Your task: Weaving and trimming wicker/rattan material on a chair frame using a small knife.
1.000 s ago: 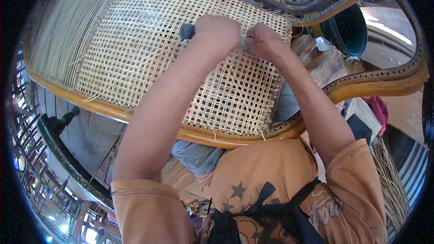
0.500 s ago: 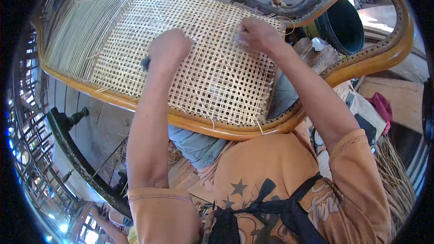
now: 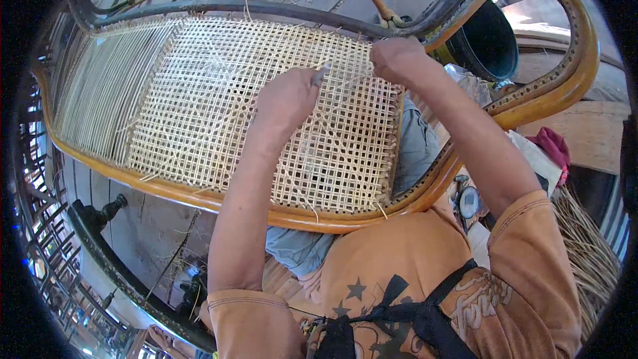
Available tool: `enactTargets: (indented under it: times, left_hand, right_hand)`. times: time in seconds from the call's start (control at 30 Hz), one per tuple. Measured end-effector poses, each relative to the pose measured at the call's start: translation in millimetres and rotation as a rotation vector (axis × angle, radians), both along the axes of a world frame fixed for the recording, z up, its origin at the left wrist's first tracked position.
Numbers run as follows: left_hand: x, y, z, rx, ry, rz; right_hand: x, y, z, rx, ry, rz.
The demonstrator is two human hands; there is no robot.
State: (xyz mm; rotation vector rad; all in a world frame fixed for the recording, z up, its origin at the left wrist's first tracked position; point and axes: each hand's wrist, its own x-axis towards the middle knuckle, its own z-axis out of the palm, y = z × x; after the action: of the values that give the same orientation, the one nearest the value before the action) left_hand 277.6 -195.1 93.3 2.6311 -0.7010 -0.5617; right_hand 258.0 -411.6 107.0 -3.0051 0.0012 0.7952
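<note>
A woven cane panel (image 3: 266, 133) fills the middle of a curved wooden chair frame (image 3: 319, 223) lying across my lap. Over the panel's middle, my left hand (image 3: 287, 103) is closed. A pale grey tip (image 3: 321, 74) shows by its forefinger; whether it is a tool or a wrapped finger I cannot make out. Near the panel's far right corner, my right hand (image 3: 402, 61) is closed in a pinch. A thin, blurred cane strand (image 3: 355, 78) runs from its fingers toward the left hand, just above the weave.
Parallel cane strands without crossings (image 3: 96, 93) span the left end of the frame. A dark bucket (image 3: 488, 43) stands behind the right side. A bundle of long cane (image 3: 588, 239) lies at lower right. Another dark frame piece (image 3: 126, 259) is at lower left.
My left hand has moved right across the panel, closer to the right hand. The right hand has shifted slightly right, toward the frame's edge. The whole panel sits a little lower in view.
</note>
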Motion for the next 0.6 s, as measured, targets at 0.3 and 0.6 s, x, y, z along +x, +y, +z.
enactTargets:
  times: [0.3,0.6]
  left_hand:
    - [27.1,-14.3,13.0,-0.107,0.765,-0.200]
    - [19.8,-4.4,11.7,0.185,0.315,-0.290]
  right_hand:
    - [34.2,-3.8,33.5,0.731,-0.032,-0.052]
    - [28.1,-19.7,41.5,0.640,-0.042,-0.321]
